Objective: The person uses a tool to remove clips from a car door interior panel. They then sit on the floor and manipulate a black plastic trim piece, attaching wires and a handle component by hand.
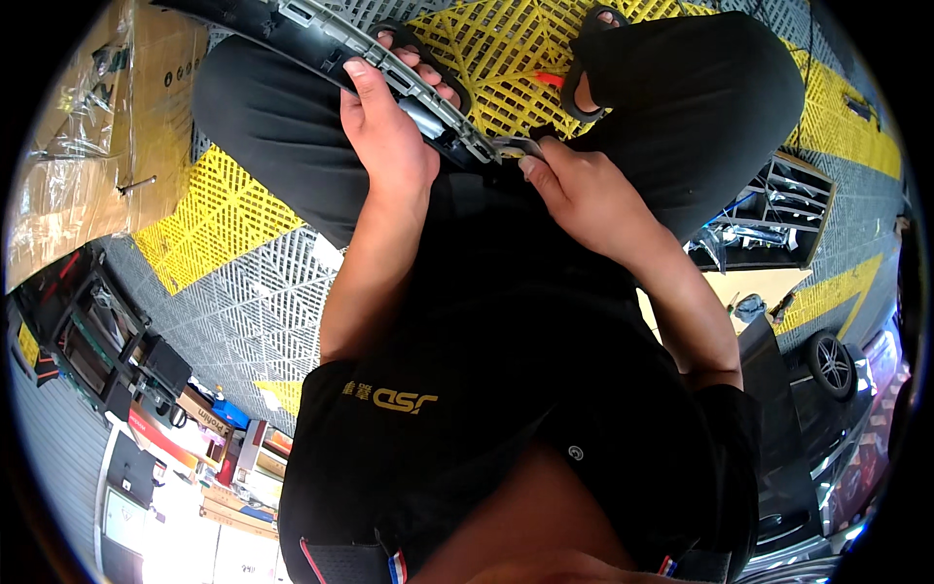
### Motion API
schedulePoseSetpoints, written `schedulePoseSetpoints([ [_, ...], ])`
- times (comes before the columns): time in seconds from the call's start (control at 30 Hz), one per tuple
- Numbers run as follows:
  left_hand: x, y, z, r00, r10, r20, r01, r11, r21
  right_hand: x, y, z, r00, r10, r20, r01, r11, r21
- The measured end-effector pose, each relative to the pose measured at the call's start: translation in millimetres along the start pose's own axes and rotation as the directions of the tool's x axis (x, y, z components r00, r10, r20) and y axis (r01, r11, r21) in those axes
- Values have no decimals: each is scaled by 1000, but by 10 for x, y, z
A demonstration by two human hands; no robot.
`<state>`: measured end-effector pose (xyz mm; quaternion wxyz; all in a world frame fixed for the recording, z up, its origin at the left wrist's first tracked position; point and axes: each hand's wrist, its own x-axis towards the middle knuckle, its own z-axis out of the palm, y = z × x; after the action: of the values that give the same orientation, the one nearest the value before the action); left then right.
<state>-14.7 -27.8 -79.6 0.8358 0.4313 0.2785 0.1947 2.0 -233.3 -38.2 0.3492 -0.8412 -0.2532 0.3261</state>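
A long black trim panel with a pale grey, slotted strip along it slants from the upper left down over my lap. My left hand is closed round the panel, thumb on its near face and fingertips showing beyond the strip. My right hand is closed at the panel's lower right end, thumb and forefinger pinching a small grey piece; whether that is part of the panel or separate, I cannot tell.
Yellow and grey floor grating surrounds my crossed legs. A small red object lies by my right sandal. A taped cardboard box stands left; a shelved tray right. Farther back are boxes and a dark car part near a wheel.
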Motion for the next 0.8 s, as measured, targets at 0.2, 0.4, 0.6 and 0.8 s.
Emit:
schedulePoseSetpoints([
  [0.2,-7,-25,-50,995,-9,-98,11,1000,17,-36,14,98,998,27,51,-22,995,-97],
  [0.4,-12,-56,-65,998,0,-64,0,1000,-5,-18,18,149,998,33,60,-25,992,-126],
  [0.6,-39,-57,-60,997,-33,-73,31,999,-31,2,41,215,996,39,76,-25,984,-174],
  [0.8,-42,-86,-92,991,-69,-111,68,998,-16,58,70,268,993,50,104,-33,987,-158],
])
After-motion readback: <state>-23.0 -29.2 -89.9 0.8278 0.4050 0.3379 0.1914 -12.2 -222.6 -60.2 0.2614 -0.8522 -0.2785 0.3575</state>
